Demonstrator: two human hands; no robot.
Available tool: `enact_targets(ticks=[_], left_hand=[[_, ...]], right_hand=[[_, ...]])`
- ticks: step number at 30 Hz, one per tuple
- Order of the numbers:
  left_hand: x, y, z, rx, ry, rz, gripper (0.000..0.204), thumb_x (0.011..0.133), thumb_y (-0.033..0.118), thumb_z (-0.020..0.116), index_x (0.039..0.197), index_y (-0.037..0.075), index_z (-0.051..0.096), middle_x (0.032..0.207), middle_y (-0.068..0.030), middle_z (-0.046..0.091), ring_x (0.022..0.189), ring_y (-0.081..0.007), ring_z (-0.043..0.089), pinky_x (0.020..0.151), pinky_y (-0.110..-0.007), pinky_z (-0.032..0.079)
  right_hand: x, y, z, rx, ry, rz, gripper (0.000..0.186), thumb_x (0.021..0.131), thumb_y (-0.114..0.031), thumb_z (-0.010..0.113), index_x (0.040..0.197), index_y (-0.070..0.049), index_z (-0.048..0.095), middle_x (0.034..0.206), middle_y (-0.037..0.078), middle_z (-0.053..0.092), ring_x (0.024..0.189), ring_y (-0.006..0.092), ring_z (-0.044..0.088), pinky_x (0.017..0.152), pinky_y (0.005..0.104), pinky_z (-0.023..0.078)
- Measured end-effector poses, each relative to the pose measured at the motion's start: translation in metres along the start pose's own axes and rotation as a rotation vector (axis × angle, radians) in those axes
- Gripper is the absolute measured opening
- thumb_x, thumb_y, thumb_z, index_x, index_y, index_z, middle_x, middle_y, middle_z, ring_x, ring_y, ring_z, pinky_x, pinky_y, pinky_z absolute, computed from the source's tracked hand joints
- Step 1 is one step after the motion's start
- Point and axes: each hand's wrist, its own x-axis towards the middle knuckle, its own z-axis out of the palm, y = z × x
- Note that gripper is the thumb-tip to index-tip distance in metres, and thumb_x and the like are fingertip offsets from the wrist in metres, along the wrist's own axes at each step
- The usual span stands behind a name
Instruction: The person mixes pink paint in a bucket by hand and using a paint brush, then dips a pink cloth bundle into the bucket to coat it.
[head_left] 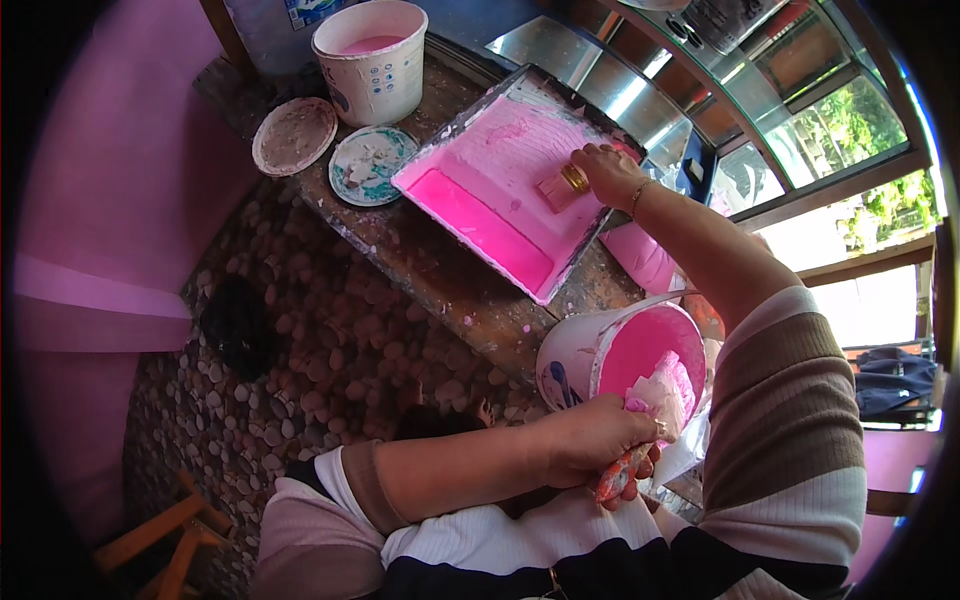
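My right hand (608,176) is closed around a flat paintbrush (575,179) with a gold-coloured ferrule. Its pink-wet bristles rest on the ribbed slope of a paint tray (490,140). Bright pink paint (480,228) pools in the tray's near, deeper end. Lower down, my left hand (600,445) grips a paint-crusted brush (668,392) by its orange-red, spattered handle. The head of that brush is thick with pink and whitish paint, and points up in front of a white bucket (570,355) with pink inside. My left fingers partly hide the handle.
The tray stands on a paint-stained wooden table (375,240). At the back left are a white tub (385,85) with pink paint and two smeared lids (372,165). A glass-paned frame (740,100) borders the right. Below lies a pebble floor (300,300), with a wooden stool (170,530).
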Motion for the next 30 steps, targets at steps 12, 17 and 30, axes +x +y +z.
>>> enact_targets(ticks=[12,17,30], left_hand=[[0.006,0.001,0.003,0.005,0.026,-0.005,0.029,0.093,0.022,0.051,0.101,-0.005,0.051,0.067,-0.0073,0.053,0.047,-0.0155,0.056,0.035,-0.029,0.046],[-0.001,0.001,0.007,0.039,0.025,0.028,0.029,0.095,0.021,0.048,0.102,-0.007,0.051,0.067,-0.0071,0.053,0.047,-0.0149,0.056,0.035,-0.028,0.047],[0.008,-0.023,0.027,0.088,0.185,0.148,0.029,0.094,0.025,0.047,0.1,-0.003,0.05,0.07,-0.0077,0.054,0.05,-0.017,0.056,0.038,-0.031,0.048]], right_hand=[[-0.04,0.009,-0.067,0.242,0.014,0.113,0.013,0.078,-0.01,0.06,0.089,-0.003,0.057,0.085,0.018,0.063,0.084,0.0351,0.062,0.071,0.0431,0.047],[-0.142,0.002,-0.151,0.431,0.189,0.152,0.026,0.081,-0.017,0.062,0.099,0.001,0.058,0.079,0.013,0.06,0.073,0.0235,0.058,0.066,0.0355,0.045],[-0.373,-0.167,-0.188,0.359,0.098,0.714,0.033,0.081,-0.005,0.06,0.114,-0.011,0.061,0.078,0.013,0.056,0.066,0.0332,0.059,0.06,0.0438,0.046]])
